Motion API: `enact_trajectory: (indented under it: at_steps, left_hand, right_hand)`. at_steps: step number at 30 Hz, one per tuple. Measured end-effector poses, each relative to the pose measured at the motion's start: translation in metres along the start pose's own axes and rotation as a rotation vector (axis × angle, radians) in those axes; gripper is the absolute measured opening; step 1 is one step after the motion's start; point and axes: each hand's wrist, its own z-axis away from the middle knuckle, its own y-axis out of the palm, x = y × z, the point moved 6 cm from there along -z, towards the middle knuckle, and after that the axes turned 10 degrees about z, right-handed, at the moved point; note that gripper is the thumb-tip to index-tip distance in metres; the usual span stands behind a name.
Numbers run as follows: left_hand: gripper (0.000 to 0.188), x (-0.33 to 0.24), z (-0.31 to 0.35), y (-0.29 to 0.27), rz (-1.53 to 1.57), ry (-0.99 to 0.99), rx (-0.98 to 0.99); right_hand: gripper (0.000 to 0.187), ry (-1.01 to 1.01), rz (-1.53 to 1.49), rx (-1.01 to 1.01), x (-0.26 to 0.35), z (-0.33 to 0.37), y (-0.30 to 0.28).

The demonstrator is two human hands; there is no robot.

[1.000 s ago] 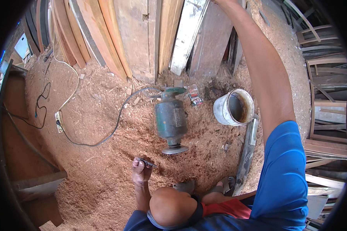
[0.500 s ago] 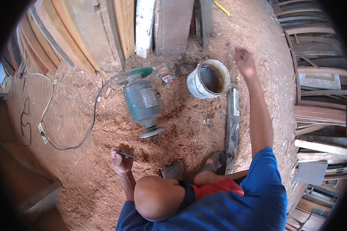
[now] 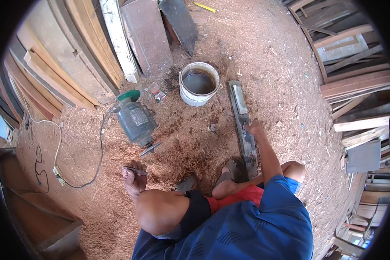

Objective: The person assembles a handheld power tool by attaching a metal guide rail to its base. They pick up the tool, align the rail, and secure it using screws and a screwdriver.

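Left grip (image 3: pixel 134 180) clasps a thin, flat, dark piece (image 3: pixel 137 171)
Right grip (image 3: pixel 255 127) at long, straight, dark-grey plank (image 3: pixel 248 149); hold unclear.

Tall boards (image 3: pixel 91 43) stand at the upper left, with a yellow strip (image 3: pixel 205 7) on the floor (image 3: pixel 281 78) to their right. A pale power strip (image 3: pixel 59 175) lies amid sawdust (image 3: pixel 106 212); planks (image 3: pixel 362 124) crowd the right side.

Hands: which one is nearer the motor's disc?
The left hand, holding a small thin dark piece near the disc; the right hand is off at the long board.
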Motion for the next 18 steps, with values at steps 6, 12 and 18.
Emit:
enact_trajectory:
  at_steps: [6, 12, 18]
  left_hand:
    - [0.030, 0.007, 0.002, -0.002, -0.052, -0.038, -0.017]
    - [0.017, 0.020, 0.002, 0.001, -0.074, -0.028, -0.124]
    - [0.010, 0.047, -0.003, -0.016, -0.463, -0.220, -0.156]
  right_hand:
    - [0.077, 0.053, -0.139, 0.096, -0.002, 0.024, 0.000]
    - [0.059, 0.079, -0.088, 0.040, 0.000, 0.022, 0.022]
    - [0.040, 0.046, -0.012, -0.027, -0.022, 0.005, 0.042]
